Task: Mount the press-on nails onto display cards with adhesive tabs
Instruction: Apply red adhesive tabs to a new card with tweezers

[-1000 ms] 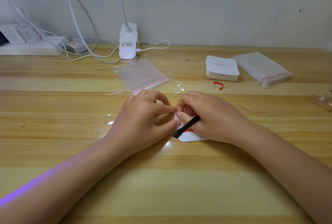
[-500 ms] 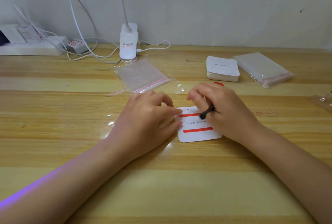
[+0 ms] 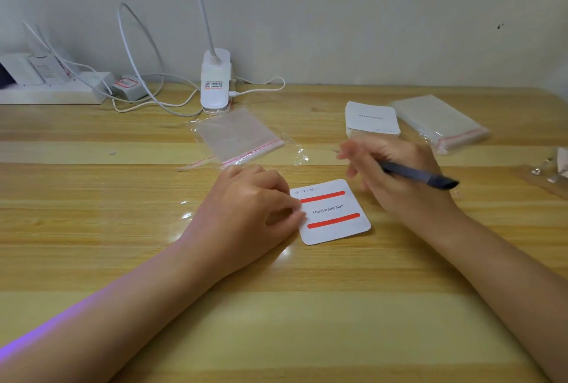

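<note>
Right hand (image 3: 396, 176), gripping dark pen (image 3: 418, 175), lifted off card (image 3: 330, 212) toward frame right; 2 red strips now exposed. Left hand (image 3: 246, 213) fingertips pin card edge. Nails next.

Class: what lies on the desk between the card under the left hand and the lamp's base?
A clear cellophane bag with a red strip lies between the display card and lamp base, in the head view.
</note>
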